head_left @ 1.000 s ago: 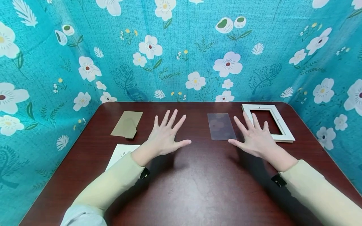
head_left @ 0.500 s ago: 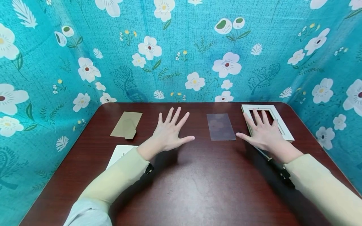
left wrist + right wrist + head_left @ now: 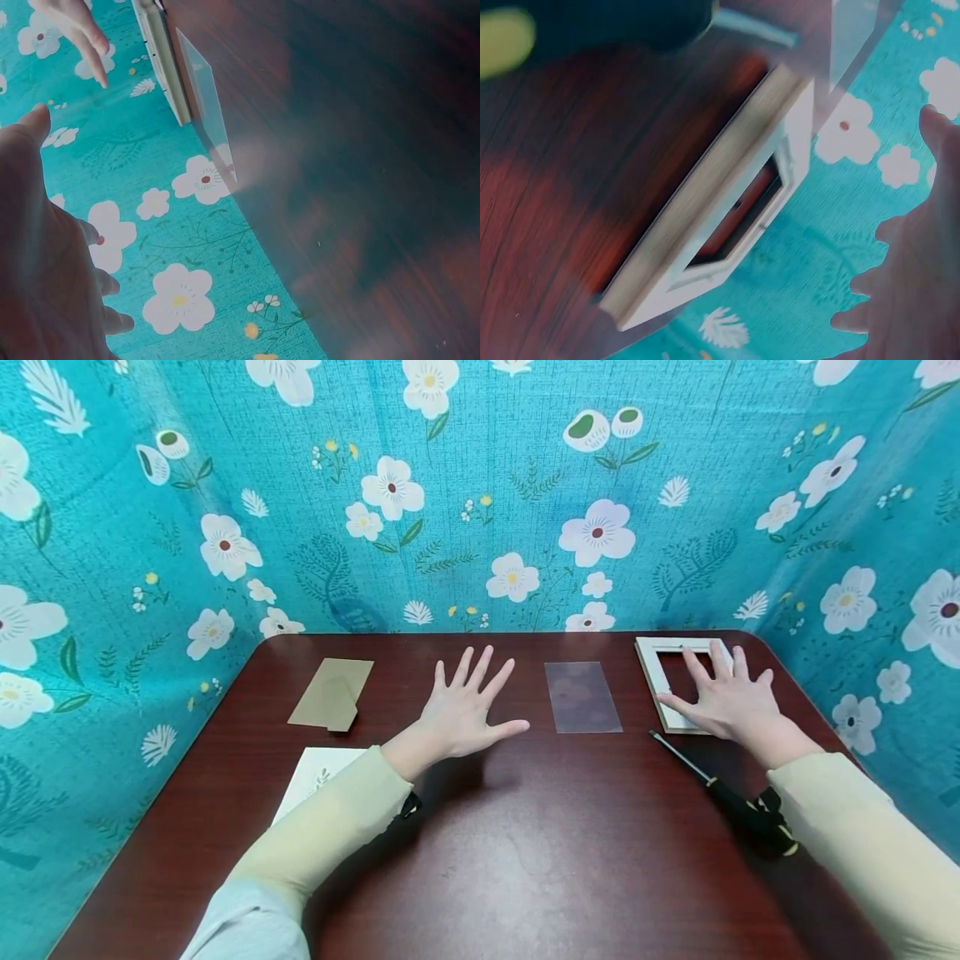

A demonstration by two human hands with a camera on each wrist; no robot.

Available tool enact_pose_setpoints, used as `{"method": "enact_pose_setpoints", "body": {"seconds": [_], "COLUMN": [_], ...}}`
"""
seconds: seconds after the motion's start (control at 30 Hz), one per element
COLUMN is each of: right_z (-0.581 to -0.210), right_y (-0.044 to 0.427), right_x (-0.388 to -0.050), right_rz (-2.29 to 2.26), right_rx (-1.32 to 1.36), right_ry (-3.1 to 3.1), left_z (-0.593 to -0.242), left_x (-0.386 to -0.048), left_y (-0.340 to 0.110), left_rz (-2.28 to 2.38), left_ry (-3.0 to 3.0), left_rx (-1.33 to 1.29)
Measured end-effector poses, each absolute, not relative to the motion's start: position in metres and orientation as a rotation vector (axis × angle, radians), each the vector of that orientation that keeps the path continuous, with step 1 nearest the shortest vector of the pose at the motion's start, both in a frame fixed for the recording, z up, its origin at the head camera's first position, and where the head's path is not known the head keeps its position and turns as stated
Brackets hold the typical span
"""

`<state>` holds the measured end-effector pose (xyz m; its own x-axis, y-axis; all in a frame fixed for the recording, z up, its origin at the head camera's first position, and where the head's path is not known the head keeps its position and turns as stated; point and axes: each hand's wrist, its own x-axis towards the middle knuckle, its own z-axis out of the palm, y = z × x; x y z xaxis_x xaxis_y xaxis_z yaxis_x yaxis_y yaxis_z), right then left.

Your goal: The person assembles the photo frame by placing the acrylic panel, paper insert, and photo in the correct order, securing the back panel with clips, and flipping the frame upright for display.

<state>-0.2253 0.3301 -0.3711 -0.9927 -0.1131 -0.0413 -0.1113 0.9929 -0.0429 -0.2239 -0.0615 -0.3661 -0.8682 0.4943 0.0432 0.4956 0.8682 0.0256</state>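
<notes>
My left hand (image 3: pixel 463 714) hovers over the middle of the table with fingers spread, holding nothing. My right hand (image 3: pixel 727 700) is spread above the white picture frame (image 3: pixel 655 670) at the back right, and covers part of it; in the right wrist view a gap shows between hand and frame. Below the right wrist lies a screwdriver (image 3: pixel 708 777) with a black and yellow handle, partly hidden by the sleeve. Between the hands, farther back, is a clear rectangular sheet (image 3: pixel 583 697). A brown backing board (image 3: pixel 330 693) with a folded-out flap lies at the back left.
A white sheet with a printed leaf design (image 3: pixel 313 777) lies at the left, partly under the left forearm. The dark red table (image 3: pixel 525 860) ends at the back against a blue floral curtain (image 3: pixel 465 485), which also hangs along both sides.
Both hands have shifted right, still spread. The right hand has moved farther over the frame, and the screwdriver, hidden before, has come into view. The things on the table stay put.
</notes>
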Motion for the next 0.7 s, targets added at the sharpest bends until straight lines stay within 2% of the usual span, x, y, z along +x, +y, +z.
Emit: {"method": "enact_pose_setpoints", "body": {"seconds": [0.7], "right_z": [-0.378], "right_y": [0.373], "right_x": [-0.250], "right_rz": [-0.205], "right_rx": [0.077], "right_ry": [3.037], "left_z": [-0.378], "left_x": [-0.229], "left_y": [-0.033], "left_rz": [-0.093], "left_ry": [-3.054], "left_rx": [-0.818]}}
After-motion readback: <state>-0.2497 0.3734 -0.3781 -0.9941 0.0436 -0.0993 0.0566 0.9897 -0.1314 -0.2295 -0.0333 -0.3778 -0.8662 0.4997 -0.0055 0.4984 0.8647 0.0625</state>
